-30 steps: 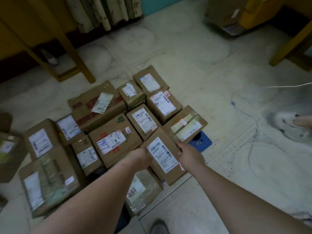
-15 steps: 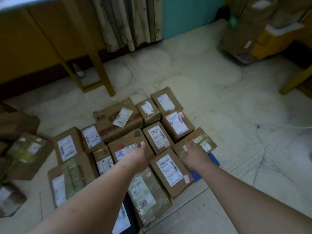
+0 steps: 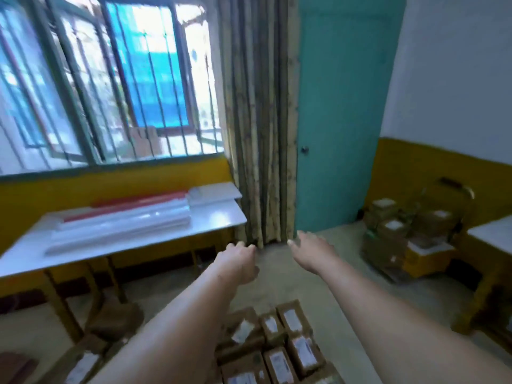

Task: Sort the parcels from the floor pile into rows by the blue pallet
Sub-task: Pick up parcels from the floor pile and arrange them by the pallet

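Brown labelled parcels (image 3: 279, 347) sat in rows on the floor; left hand (image 3: 238, 263) and right hand (image 3: 310, 248), gripping one earlier, hung loose, empty.

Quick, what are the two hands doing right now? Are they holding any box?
Left hand: open, fingers loosely bent, holding nothing.
Right hand: open, fingers spread forward, holding nothing.
Both are raised above the parcels on the floor.

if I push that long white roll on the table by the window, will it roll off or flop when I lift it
The long white roll looks round, so it could roll toward the white table's edge. Being long and thin, it may sag if lifted by one end. Blur hides its material, so stiffness is uncertain.
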